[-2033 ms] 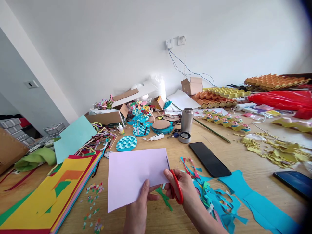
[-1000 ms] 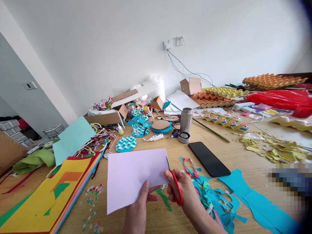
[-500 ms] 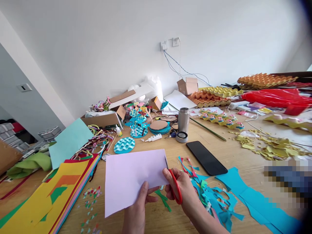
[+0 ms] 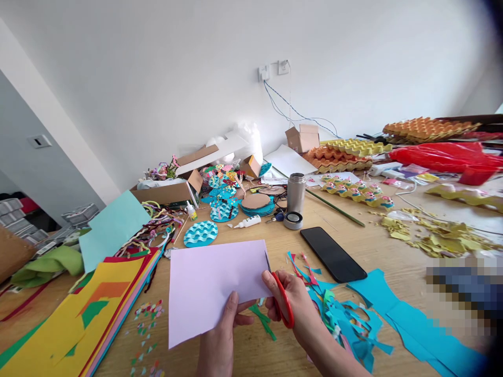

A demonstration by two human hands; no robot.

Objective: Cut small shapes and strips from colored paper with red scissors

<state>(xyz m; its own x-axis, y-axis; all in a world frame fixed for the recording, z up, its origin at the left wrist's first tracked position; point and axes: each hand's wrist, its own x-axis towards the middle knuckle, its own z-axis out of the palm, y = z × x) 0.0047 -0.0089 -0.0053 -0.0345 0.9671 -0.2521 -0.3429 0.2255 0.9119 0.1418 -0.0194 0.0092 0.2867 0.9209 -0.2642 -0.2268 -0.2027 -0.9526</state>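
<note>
A sheet of lilac paper (image 4: 208, 283) is held up in front of me, tilted above the table. My left hand (image 4: 226, 327) pinches its lower edge, thumb on the face and fingers behind. My right hand (image 4: 293, 301) grips red-handled scissors (image 4: 286, 303) at the sheet's right edge. The dark blades stand along that edge, partly hidden by the thumb and the paper. Turquoise paper scraps (image 4: 353, 324) lie to the right of my right hand. Small green strips (image 4: 264, 320) lie below the sheet.
Stacked coloured paper (image 4: 98, 314) lies left, beside tiny confetti pieces (image 4: 145, 327). A black phone (image 4: 333, 255) lies right of the sheet. Behind stand a steel flask (image 4: 296, 193), a glue bottle (image 4: 248, 222) and a wavy turquoise disc (image 4: 200, 234). Egg trays (image 4: 428, 128) are at the back right.
Almost nothing differs. The lilac sheet and both hands have shifted only very slightly, with the scissors still at the right edge.
</note>
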